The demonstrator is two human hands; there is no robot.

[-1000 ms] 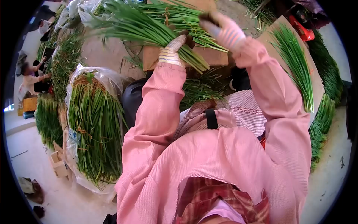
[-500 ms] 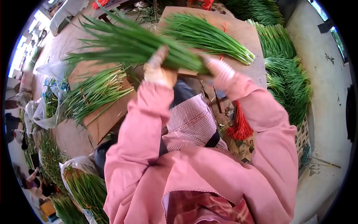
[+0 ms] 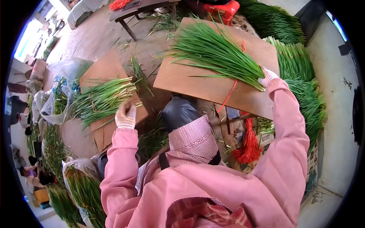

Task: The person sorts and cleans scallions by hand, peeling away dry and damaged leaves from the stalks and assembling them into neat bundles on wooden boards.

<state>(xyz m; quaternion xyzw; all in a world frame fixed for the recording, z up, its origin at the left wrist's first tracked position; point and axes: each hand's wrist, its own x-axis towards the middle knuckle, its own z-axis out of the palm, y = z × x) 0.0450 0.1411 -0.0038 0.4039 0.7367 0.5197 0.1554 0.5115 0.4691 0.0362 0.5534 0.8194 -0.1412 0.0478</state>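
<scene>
My right hand (image 3: 269, 77), in a striped glove, grips the pale cut ends of a large bunch of garlic chives (image 3: 220, 51). The bunch lies on the big brown board (image 3: 175, 78), leaves pointing up and left. A red tie (image 3: 227, 98) comes out from beneath it. My left hand (image 3: 126, 114), also gloved, is beside the cut ends of a looser pile of garlic chives (image 3: 104, 98) on the smaller board (image 3: 104, 133). Its thumb and fingers are apart with nothing visible between them.
Stacked chives (image 3: 304, 95) line the right wall. Red ties (image 3: 248, 146) hang below the big board's front edge. Bagged chives (image 3: 85, 190) stand at lower left. A low table (image 3: 146, 8) and a red stool (image 3: 228, 9) are behind. Another person is at far left.
The bunch held in the air by both hands is now down on the big board. My left hand has let go and moved down-left to the loose pile; my right hand moved right.
</scene>
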